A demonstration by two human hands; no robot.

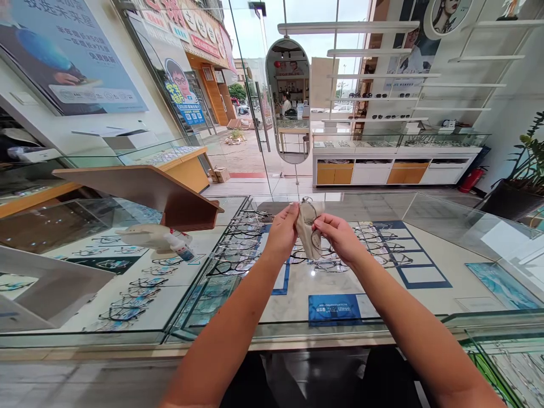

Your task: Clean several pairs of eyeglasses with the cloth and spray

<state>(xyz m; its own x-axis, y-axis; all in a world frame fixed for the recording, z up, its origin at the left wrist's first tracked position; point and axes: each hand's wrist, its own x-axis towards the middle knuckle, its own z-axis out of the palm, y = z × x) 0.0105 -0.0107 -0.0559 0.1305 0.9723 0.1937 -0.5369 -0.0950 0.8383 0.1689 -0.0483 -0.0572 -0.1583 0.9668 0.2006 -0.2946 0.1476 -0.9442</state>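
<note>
Above the glass counter, my left hand (284, 229) is closed on a beige cloth (306, 218), thumb on top, with part of the cloth hanging down. Thin-rimmed eyeglasses (315, 240) lie against the cloth, one round rim up and the other lower. My right hand (340, 237) pinches the eyeglasses between thumb and fingers, close to the middle of the frame. Cloth and fingers hide part of the eyeglasses. Below both hands, rows of eyeglass frames (233, 245) are laid out inside the glass display case (382, 317).
To the left stand a spray bottle (181, 245) with a pale cloth (147, 237) beside it, a brown tilted board (170, 195) and a white stand (51, 294). A blue leaflet (334, 309) lies near the front edge. An oval mirror (288, 102) rises behind the counter.
</note>
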